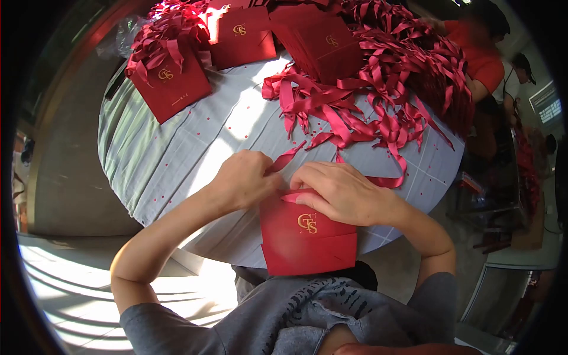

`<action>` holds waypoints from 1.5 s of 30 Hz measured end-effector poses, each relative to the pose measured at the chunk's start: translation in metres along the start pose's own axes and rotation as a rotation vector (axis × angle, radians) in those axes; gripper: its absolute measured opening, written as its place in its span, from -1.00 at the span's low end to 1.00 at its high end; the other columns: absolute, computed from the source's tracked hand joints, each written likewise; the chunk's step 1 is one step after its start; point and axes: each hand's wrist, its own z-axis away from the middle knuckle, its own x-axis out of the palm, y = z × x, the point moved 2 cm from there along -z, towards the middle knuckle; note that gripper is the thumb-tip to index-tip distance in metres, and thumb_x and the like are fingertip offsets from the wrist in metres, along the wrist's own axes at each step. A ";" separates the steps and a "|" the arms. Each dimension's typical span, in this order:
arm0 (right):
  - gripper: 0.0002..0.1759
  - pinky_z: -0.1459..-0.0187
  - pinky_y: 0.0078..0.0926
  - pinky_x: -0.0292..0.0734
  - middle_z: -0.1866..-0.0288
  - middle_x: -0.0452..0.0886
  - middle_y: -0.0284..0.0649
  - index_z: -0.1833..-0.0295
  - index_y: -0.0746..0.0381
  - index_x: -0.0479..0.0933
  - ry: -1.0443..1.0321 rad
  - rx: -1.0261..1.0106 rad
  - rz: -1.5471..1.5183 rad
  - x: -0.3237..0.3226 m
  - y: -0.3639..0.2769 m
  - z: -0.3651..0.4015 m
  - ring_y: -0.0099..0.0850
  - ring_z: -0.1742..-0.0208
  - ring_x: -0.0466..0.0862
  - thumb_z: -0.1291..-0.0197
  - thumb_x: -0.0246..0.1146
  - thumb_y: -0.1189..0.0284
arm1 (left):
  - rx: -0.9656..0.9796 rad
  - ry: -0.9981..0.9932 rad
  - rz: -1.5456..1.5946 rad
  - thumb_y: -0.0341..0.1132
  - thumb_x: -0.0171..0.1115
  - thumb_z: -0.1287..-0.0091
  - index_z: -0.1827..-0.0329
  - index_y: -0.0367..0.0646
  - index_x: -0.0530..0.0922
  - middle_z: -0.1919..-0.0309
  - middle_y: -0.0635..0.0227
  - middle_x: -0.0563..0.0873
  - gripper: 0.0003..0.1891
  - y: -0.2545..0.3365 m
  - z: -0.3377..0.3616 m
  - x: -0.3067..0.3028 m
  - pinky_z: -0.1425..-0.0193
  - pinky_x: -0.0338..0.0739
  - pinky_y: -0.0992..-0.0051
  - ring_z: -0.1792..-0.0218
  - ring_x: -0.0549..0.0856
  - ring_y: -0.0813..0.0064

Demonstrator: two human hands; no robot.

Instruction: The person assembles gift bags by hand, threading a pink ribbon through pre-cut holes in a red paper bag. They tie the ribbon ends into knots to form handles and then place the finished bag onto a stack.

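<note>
- Pinching ribbon (291, 196) at top of red bag (307, 245) with right hand (340, 192), almost closed
- Curling left hand (245, 179) beside it — cannot tell exact hold

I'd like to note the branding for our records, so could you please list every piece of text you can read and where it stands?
"GTS", gold monogram (first letter possibly C): on the red bag at the hands.
Seemingly the same monogram: on the left, middle and right bags behind.
Too small: line below the left bag's monogram.
Unreadable: marks on the pale panel, far right.
</note>
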 end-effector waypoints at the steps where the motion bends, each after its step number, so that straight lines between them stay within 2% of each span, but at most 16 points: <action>1: -0.80 0.09 -0.21 0.44 0.22 0.54 -0.06 0.16 0.31 0.39 -0.001 -0.008 -0.001 0.001 -0.001 -0.001 -0.09 0.14 0.57 -0.15 0.20 0.46 | -0.036 -0.103 0.026 -0.18 0.10 -0.10 0.53 -0.39 0.59 0.54 -0.09 0.63 -0.65 0.000 0.001 -0.002 0.21 0.54 0.19 0.38 0.66 -0.03; 2: -0.81 0.10 -0.21 0.44 0.22 0.54 -0.06 0.17 0.31 0.39 -0.016 -0.016 -0.029 0.002 -0.001 -0.001 -0.09 0.14 0.57 -0.16 0.20 0.47 | -0.042 -0.099 0.024 -0.18 0.10 -0.10 0.53 -0.39 0.59 0.54 -0.09 0.63 -0.65 0.002 0.002 -0.007 0.21 0.54 0.19 0.38 0.66 -0.03; 5: -0.82 0.10 -0.21 0.44 0.23 0.54 -0.06 0.18 0.31 0.39 -0.038 -0.032 -0.083 0.003 0.000 -0.002 -0.08 0.15 0.57 -0.16 0.20 0.47 | -0.259 -0.401 0.103 -0.16 0.15 -0.09 0.53 -0.32 0.61 0.49 -0.02 0.68 -0.67 0.001 0.006 -0.011 0.20 0.54 0.21 0.31 0.68 0.02; 7: -0.82 0.15 -0.22 0.44 0.28 0.56 -0.07 0.21 0.32 0.40 -0.063 0.034 -0.170 -0.004 0.007 -0.004 -0.10 0.19 0.58 -0.16 0.21 0.45 | -0.048 -0.176 -0.195 -0.13 0.21 -0.11 0.40 -0.25 0.62 0.44 0.05 0.68 -0.70 -0.011 0.004 -0.014 0.22 0.54 0.26 0.30 0.69 0.12; 8: -0.82 0.22 -0.25 0.44 0.35 0.57 -0.10 0.24 0.32 0.42 -0.051 0.051 -0.214 -0.010 0.006 -0.004 -0.14 0.27 0.59 -0.14 0.23 0.43 | 0.076 0.058 -0.245 -0.20 0.28 -0.12 0.17 -0.24 0.55 0.30 0.10 0.66 -0.68 -0.031 0.005 -0.010 0.21 0.53 0.31 0.27 0.67 0.15; 10: -0.82 0.24 -0.28 0.44 0.37 0.58 -0.11 0.24 0.32 0.44 -0.049 0.075 -0.229 -0.017 0.011 -0.004 -0.17 0.30 0.59 -0.14 0.23 0.43 | 0.203 0.377 -0.006 -0.42 0.26 -0.13 0.04 -0.24 0.46 0.20 0.15 0.60 -0.67 -0.014 0.015 -0.019 0.19 0.54 0.32 0.28 0.64 0.12; 11: -0.82 0.26 -0.30 0.44 0.38 0.59 -0.12 0.24 0.32 0.46 -0.059 0.101 -0.245 -0.019 0.013 -0.004 -0.19 0.34 0.59 -0.13 0.23 0.43 | 0.406 0.421 0.135 -0.58 0.29 -0.08 0.02 -0.24 0.46 0.11 0.20 0.57 -0.63 -0.001 0.020 -0.021 0.18 0.53 0.38 0.28 0.59 0.25; 14: -0.84 0.28 -0.48 0.48 0.32 0.60 -0.20 0.20 0.33 0.51 -0.074 0.089 -0.247 -0.019 0.021 -0.005 -0.41 0.33 0.60 -0.14 0.24 0.48 | 0.704 0.345 -0.112 -0.65 0.21 0.01 0.12 -0.16 0.57 0.10 0.30 0.63 -0.65 0.017 0.028 -0.020 -0.16 0.40 0.29 -0.05 0.52 0.17; 17: -0.84 0.28 -0.51 0.47 0.33 0.61 -0.21 0.19 0.33 0.51 -0.125 0.147 -0.330 -0.021 0.023 -0.004 -0.47 0.32 0.60 -0.14 0.23 0.48 | 0.701 0.127 0.003 -0.66 0.22 -0.02 0.08 -0.15 0.58 0.07 0.32 0.63 -0.63 0.003 0.023 -0.015 -0.24 0.38 0.24 -0.15 0.49 0.16; 19: -0.84 0.28 -0.52 0.47 0.34 0.61 -0.22 0.19 0.33 0.51 -0.123 0.156 -0.356 -0.022 0.026 -0.002 -0.48 0.32 0.60 -0.15 0.24 0.47 | 0.607 0.111 0.199 -0.66 0.20 -0.08 0.05 -0.14 0.57 0.06 0.33 0.63 -0.64 0.003 0.024 -0.012 -0.25 0.38 0.21 -0.17 0.49 0.15; 21: -0.83 0.29 -0.52 0.46 0.35 0.61 -0.22 0.19 0.33 0.52 -0.117 0.165 -0.388 -0.022 0.028 -0.001 -0.49 0.32 0.60 -0.15 0.24 0.46 | 0.696 0.066 0.117 -0.63 0.19 -0.14 0.04 -0.15 0.56 0.06 0.28 0.63 -0.68 0.004 0.020 -0.016 -0.23 0.41 0.23 -0.19 0.48 0.16; 24: -0.83 0.29 -0.52 0.47 0.37 0.62 -0.23 0.18 0.33 0.52 -0.145 0.145 -0.402 -0.021 0.032 -0.002 -0.49 0.33 0.61 -0.15 0.25 0.46 | 0.712 0.033 0.060 -0.62 0.19 -0.15 0.07 -0.18 0.57 0.12 0.21 0.63 -0.71 0.006 0.016 -0.016 -0.16 0.45 0.28 -0.11 0.53 0.18; 29: -0.81 0.29 -0.52 0.47 0.37 0.63 -0.22 0.17 0.33 0.52 -0.141 0.085 -0.408 -0.018 0.034 -0.001 -0.47 0.34 0.62 -0.14 0.26 0.46 | 0.766 -0.031 0.100 -0.56 0.19 -0.17 0.19 -0.20 0.59 0.38 0.24 0.62 -0.84 0.011 0.007 -0.014 0.05 0.48 0.32 0.27 0.62 0.21; 36: -0.82 0.27 -0.50 0.49 0.36 0.65 -0.19 0.18 0.34 0.52 -0.129 0.072 -0.415 -0.015 0.037 0.001 -0.44 0.33 0.65 -0.14 0.26 0.46 | 0.942 0.057 -0.114 -0.51 0.23 -0.09 0.28 -0.18 0.56 0.47 0.28 0.58 -0.86 0.020 0.005 -0.015 0.12 0.48 0.32 0.36 0.60 0.25; 41: -0.77 0.13 -0.31 0.48 0.32 0.63 -0.12 0.19 0.31 0.52 -0.113 0.069 -0.262 -0.015 0.032 0.003 -0.22 0.19 0.64 -0.12 0.25 0.37 | 0.793 -0.024 -0.281 -0.48 0.20 -0.06 0.33 -0.19 0.50 0.48 0.23 0.57 -0.88 0.025 0.005 -0.015 0.23 0.47 0.27 0.40 0.61 0.18; 45: -0.76 0.12 -0.25 0.45 0.28 0.61 -0.10 0.19 0.30 0.48 -0.069 -0.009 -0.221 -0.008 0.026 0.005 -0.16 0.14 0.61 -0.13 0.25 0.35 | 0.654 -0.211 -0.107 -0.50 0.12 -0.07 0.37 -0.21 0.49 0.52 0.17 0.55 -0.93 0.021 -0.006 -0.019 0.33 0.45 0.30 0.45 0.58 0.16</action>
